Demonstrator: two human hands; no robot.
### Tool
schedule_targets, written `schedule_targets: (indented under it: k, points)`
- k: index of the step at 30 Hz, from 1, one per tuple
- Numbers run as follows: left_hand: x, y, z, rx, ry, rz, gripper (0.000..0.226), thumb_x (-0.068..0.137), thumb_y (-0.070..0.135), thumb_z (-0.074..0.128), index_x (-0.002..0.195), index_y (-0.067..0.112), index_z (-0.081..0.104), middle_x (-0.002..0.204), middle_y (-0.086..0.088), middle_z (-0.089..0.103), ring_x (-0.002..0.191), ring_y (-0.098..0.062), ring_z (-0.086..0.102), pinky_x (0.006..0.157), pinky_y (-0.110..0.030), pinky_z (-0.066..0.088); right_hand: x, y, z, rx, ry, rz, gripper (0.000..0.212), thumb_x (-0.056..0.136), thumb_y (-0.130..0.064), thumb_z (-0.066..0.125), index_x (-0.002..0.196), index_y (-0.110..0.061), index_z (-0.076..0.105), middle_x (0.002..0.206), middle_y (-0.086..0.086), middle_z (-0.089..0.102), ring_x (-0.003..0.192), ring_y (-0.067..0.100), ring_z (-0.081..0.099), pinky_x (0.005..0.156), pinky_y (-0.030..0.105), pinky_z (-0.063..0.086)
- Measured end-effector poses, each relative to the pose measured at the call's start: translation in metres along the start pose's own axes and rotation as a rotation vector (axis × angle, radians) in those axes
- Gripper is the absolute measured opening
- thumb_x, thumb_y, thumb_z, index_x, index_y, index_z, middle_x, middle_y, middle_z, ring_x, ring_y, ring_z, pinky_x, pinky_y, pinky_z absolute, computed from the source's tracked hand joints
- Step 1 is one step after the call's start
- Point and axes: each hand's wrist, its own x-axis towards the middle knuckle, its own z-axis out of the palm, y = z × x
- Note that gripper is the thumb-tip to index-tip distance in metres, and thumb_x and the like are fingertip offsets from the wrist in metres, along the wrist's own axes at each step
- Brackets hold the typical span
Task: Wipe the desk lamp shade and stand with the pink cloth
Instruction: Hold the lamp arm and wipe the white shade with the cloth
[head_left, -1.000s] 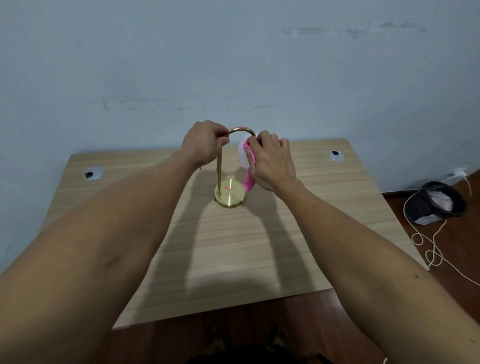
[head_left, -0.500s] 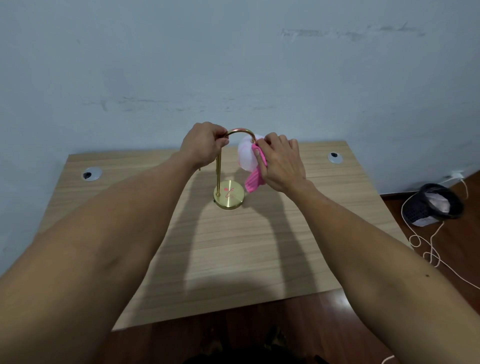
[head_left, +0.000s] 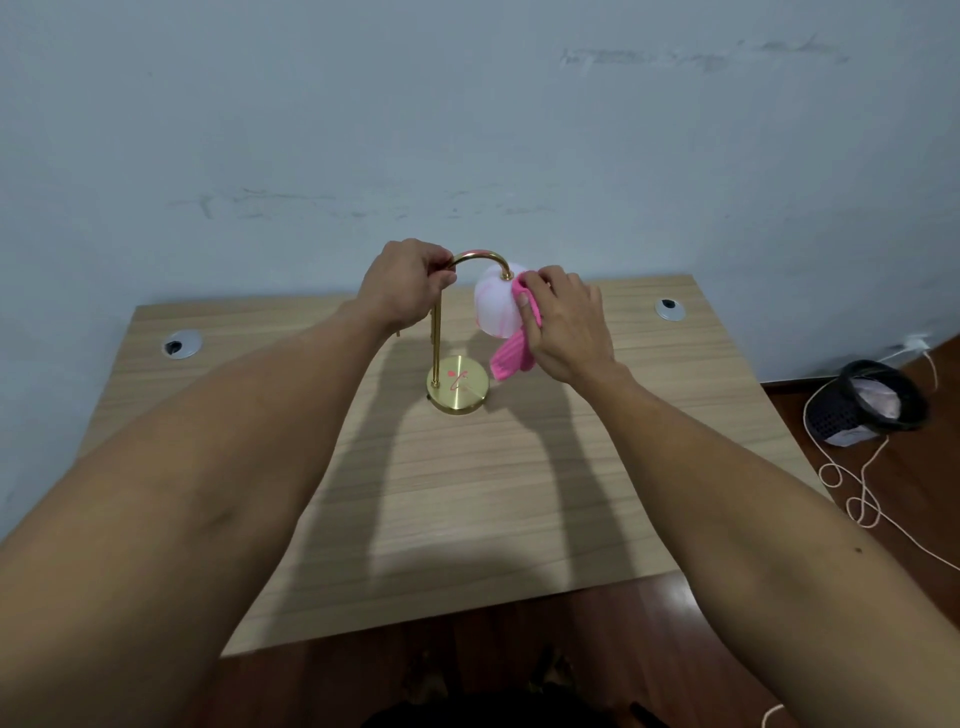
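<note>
At frame centre, my left hand (head_left: 402, 288) grips the gold stand (head_left: 436, 332); my right hand (head_left: 563, 325) presses the pink cloth (head_left: 514, 353) against the white shade (head_left: 493, 306). The stand looks unwiped yet.

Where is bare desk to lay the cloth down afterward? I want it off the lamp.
Bare wood lies between the lamp base and the desk near edge, and toward either grommet. It is crowded around the shade, where right hand presses the pink cloth.

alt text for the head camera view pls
A right hand presses a pink cloth against the white shade of a brass desk lamp, while the left hand grips the lamp's curved stand. The lamp sits on a wooden desk against a pale wall.
</note>
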Motion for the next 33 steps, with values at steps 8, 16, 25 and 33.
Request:
schedule_targets:
  k: [8,16,25,33]
  points:
    - [0.000,0.001,0.001,0.000,0.006,-0.002,0.013,0.096,0.020,0.064,0.091,0.014,0.075,0.083,-0.017,0.071,0.083,-0.037,0.065,0.082,-0.050,0.058,0.011,-0.034,-0.002,0.756,0.102,0.566,0.043,0.108,-0.056,0.033,0.135,-0.033,0.058,0.116,0.008,0.066,0.084,0.034,0.074,0.058,0.045,0.064]
    - [0.000,0.001,0.001,-0.013,0.009,-0.004,0.015,0.095,0.021,0.064,0.092,0.011,0.075,0.086,-0.019,0.072,0.085,-0.039,0.066,0.084,-0.053,0.058,-0.034,-0.040,0.040,0.649,0.111,0.209,0.055,0.114,-0.032,0.031,0.167,-0.029,0.014,0.174,-0.012,0.011,0.160,0.020,0.018,0.117,0.059,0.040]
    - [0.000,-0.001,0.001,-0.013,0.007,-0.009,0.015,0.095,0.022,0.064,0.091,0.012,0.075,0.085,-0.018,0.073,0.085,-0.038,0.068,0.083,-0.053,0.059,-0.008,-0.052,0.022,0.420,0.142,0.174,0.045,0.108,-0.013,0.037,0.153,-0.010,0.041,0.158,0.006,0.038,0.143,0.027,0.041,0.116,0.047,0.040]
    - [-0.001,0.001,0.001,-0.020,0.010,-0.005,0.015,0.096,0.021,0.064,0.093,0.011,0.075,0.087,-0.018,0.073,0.087,-0.038,0.068,0.084,-0.052,0.058,-0.016,-0.035,0.012,0.302,0.082,0.077,0.049,0.103,-0.009,0.051,0.151,-0.002,0.048,0.155,0.015,0.046,0.142,0.033,0.044,0.118,0.042,0.039]
